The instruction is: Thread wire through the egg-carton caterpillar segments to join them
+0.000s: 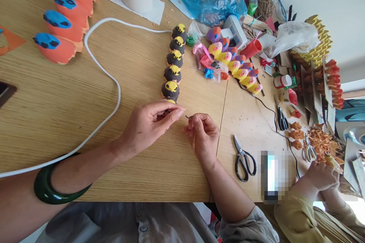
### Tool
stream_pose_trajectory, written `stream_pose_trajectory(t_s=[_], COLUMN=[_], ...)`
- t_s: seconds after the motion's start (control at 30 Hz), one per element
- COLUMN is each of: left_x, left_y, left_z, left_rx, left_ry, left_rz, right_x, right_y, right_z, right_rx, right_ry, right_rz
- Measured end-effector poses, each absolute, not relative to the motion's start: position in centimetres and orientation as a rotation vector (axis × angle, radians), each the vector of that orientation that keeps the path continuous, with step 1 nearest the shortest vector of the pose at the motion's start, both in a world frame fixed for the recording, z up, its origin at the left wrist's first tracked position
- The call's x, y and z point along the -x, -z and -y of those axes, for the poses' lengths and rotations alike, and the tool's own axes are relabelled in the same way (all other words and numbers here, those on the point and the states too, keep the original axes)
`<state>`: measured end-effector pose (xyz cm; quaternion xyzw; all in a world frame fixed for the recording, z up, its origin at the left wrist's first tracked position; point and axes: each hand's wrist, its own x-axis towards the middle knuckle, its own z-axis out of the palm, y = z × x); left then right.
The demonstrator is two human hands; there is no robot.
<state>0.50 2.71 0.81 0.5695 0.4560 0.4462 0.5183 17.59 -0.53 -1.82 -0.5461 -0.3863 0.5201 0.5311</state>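
Note:
A row of dark egg-carton cups [174, 59] with yellow tops and black marks runs down the middle of the table. My left hand [148, 123] is at its near end and covers part of the last cup. Its thumb and fingers are pressed together; anything between them is hidden. Close by on the right, my right hand [203, 134] pinches a thin dark strand [188, 117] between thumb and forefinger. The strand's free end points toward my left fingertips, a small gap apart.
A white cable [118, 91] curves across the table on the left, beside orange-and-blue cups [64, 19]. Black-handled scissors [243, 159] and a blurred phone [271, 176] lie right. Yellow-and-pink cups [235, 66] stand farther back. A co-worker's hands [322, 176] work at the far right.

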Motion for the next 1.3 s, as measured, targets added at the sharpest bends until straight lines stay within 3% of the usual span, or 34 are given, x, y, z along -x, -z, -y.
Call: stream_pose_trajectory(t_s=[0.77,1.3], left_x=[-0.4,-0.3], left_y=[0.1,-0.2], left_z=[-2.3,-2.5], left_rx=[-1.655,-1.405], left_ry=[-1.174,-0.933], left_rz=[-1.031,-0.992], right_x=[-17.5,-18.1], right_y=[1.7,1.8], right_z=[0.7,0.8], right_rx=[1.278,1.15], right_ry=[-1.243,-0.791], right_rz=[0.996,1.487])
